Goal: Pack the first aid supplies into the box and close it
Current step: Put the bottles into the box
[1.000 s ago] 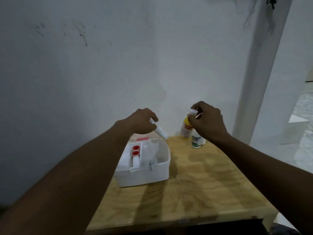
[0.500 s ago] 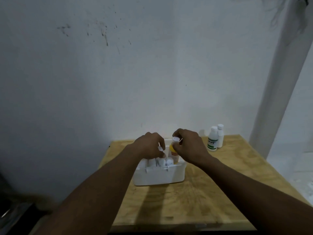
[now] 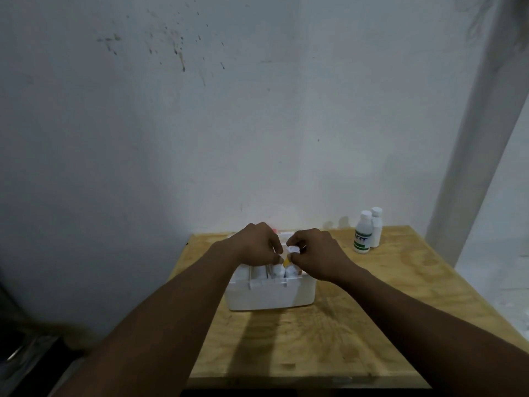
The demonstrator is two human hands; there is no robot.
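Observation:
A white plastic first aid box (image 3: 269, 296) stands open on the wooden table (image 3: 329, 339). Both my hands are over its top. My right hand (image 3: 317, 256) pinches the white cap of a yellow bottle (image 3: 287, 262) that stands inside the box. My left hand (image 3: 254, 245) is closed around a small white tube whose tip shows at my fingertips, low in the box beside the bottle. White rounded items (image 3: 279, 271) show inside the box under my hands. Two white bottles (image 3: 367, 232), the front one with a green label, stand on the table at the back right.
The table backs onto a white wall (image 3: 229, 124). A white pillar (image 3: 472, 153) rises at the right behind the table. Dark clutter lies on the floor at lower left (image 3: 25, 359). The table's front edge runs at the bottom.
Both hands came from above the table down into the box, carrying the yellow bottle and the white tube in. The camera view shifted left and up.

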